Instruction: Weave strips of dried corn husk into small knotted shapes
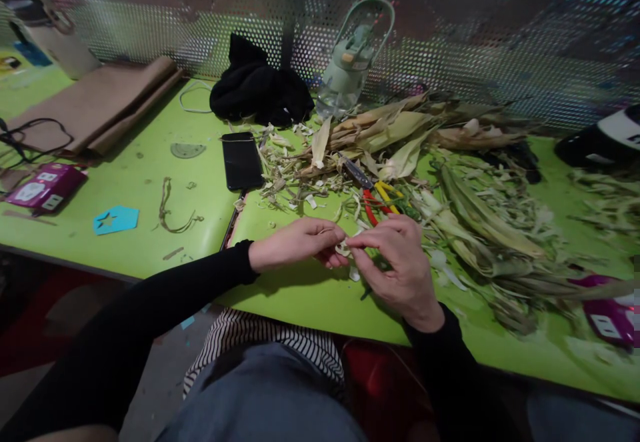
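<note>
My left hand (298, 243) and my right hand (398, 263) meet over the front of the green table (150, 229). Both pinch a small pale strip of corn husk (346, 247) between thumb and fingertips. A second pale scrap (355, 273) lies on the table just under them. Right behind my hands lie pliers with red and yellow handles (376, 201). A heap of dry corn husks and stalks (400, 135) spreads behind and to the right.
A black phone (242, 160) lies left of the husk scraps. Behind it are a black cloth (260, 89) and a pale green bottle (353, 55) against the perforated screen. A blue star-cut card (116, 219), a magenta box (44, 187) and brown paper (95, 105) lie at left.
</note>
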`<move>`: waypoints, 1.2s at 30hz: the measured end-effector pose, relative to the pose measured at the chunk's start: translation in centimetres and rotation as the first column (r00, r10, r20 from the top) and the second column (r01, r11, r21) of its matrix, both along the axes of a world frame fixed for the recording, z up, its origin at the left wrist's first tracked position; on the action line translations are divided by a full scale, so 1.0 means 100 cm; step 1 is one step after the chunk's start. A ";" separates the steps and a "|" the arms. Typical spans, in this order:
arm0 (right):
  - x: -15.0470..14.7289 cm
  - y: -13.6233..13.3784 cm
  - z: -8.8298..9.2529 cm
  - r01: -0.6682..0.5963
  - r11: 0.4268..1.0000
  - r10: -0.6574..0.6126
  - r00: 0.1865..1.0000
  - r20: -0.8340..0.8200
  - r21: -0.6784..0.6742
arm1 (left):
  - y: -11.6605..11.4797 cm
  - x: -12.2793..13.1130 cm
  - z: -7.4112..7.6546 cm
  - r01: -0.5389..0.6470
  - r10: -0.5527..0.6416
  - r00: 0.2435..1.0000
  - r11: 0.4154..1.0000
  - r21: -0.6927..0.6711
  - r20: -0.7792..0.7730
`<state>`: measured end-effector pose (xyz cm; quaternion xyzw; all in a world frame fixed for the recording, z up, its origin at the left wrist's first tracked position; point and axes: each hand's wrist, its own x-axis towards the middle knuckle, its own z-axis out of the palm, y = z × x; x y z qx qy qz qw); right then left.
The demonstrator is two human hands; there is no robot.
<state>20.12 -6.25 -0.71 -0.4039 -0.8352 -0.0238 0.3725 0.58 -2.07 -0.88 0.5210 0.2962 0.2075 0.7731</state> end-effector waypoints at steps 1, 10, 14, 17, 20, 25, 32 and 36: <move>0.000 0.000 0.000 -0.004 1.000 0.004 1.000 0.019 0.000 | 0.000 0.000 0.000 -0.003 0.003 1.000 1.000 -0.007 -0.001; 0.005 0.001 -0.002 -0.006 1.000 0.009 0.993 0.120 -0.022 | 0.001 0.000 0.002 0.005 -0.005 1.000 0.999 -0.042 0.008; 0.006 0.001 -0.001 0.002 0.999 0.005 0.986 0.167 -0.046 | 0.003 -0.001 -0.003 0.046 -0.046 0.999 0.999 0.002 0.002; 0.007 0.001 0.000 0.007 1.000 -0.001 0.980 0.197 -0.030 | 0.005 -0.001 -0.006 0.058 -0.057 0.998 0.998 0.030 -0.034; 0.008 0.001 0.000 -0.012 1.000 0.018 0.976 0.215 -0.027 | 0.005 -0.001 -0.006 0.076 -0.074 0.996 0.996 0.042 -0.053; 0.010 0.003 -0.003 -0.037 0.994 0.052 0.987 0.151 -0.105 | 0.003 -0.003 0.000 0.075 -0.057 0.990 0.988 0.135 -0.130; 0.010 0.003 -0.002 -0.118 0.977 0.125 0.992 0.028 -0.175 | 0.001 -0.001 0.002 0.050 -0.044 0.997 0.995 0.090 -0.064; 0.009 0.002 0.002 -0.038 0.997 0.040 0.999 0.030 -0.067 | 0.001 0.001 0.003 -0.006 0.006 1.000 1.000 -0.006 -0.011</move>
